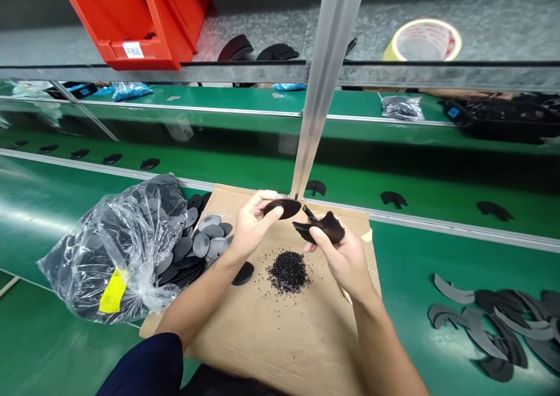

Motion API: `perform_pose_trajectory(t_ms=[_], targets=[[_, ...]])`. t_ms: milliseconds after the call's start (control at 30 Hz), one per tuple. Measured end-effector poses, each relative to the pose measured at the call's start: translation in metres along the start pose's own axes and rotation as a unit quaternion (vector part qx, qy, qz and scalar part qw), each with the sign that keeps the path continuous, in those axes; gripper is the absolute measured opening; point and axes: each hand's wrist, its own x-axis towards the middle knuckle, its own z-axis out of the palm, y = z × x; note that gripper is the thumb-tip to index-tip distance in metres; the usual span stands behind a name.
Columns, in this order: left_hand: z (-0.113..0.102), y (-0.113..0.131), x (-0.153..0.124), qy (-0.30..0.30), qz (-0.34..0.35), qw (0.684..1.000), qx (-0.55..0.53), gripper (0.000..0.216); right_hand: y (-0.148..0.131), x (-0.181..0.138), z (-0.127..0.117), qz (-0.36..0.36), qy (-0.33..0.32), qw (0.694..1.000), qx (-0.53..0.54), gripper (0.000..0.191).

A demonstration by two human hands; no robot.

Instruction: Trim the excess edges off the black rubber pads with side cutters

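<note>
My left hand (250, 225) pinches a flat black oval piece (282, 207) above a brown cardboard sheet (271, 337). My right hand (339, 255) grips a curved black piece (322, 228) just to the right of it, with a small dark tool tip showing beside the thumb. Below both hands lies a small heap of black crumbs (288, 271) on the cardboard. A single black oval piece (243, 273) rests near my left wrist.
A clear plastic bag (118, 250) with a yellow tag spills grey and black oval pieces at the left. Curved grey offcuts (494, 326) lie on the green table at right. Black pieces ride the green conveyor (394, 199) beyond. An aluminium post (321, 87), red bin (135, 17) and tape roll (423, 40) stand above.
</note>
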Motion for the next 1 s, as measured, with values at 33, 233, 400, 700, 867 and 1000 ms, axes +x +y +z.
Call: perform_pose_trajectory(t_ms=[33,233,400,700,867,1000], targets=[[-0.002,-0.002,0.001,0.012,-0.012,1.0,-0.015,0.036,0.001,0.001,0.0,0.011,0.011,1.0,0.006,0.027],[-0.004,-0.002,-0.005,0.006,-0.004,1.0,-0.013,0.035,0.009,0.007,0.004,0.076,-0.023,0.996,0.039,0.037],[0.0,0.003,-0.01,-0.026,0.039,0.99,0.13,0.017,0.012,0.008,0.006,0.12,-0.074,0.988,0.065,0.038],[-0.004,0.0,-0.011,-0.077,0.047,0.978,0.187,0.02,0.013,0.008,0.009,0.122,-0.028,0.988,0.095,0.041],[-0.002,-0.003,-0.013,-0.06,0.06,0.974,0.209,0.024,0.014,0.005,0.012,0.073,-0.007,0.995,0.072,0.035],[-0.002,-0.003,-0.015,-0.071,0.059,0.974,0.207,0.024,0.015,0.004,0.012,0.067,-0.008,0.996,0.061,0.035]])
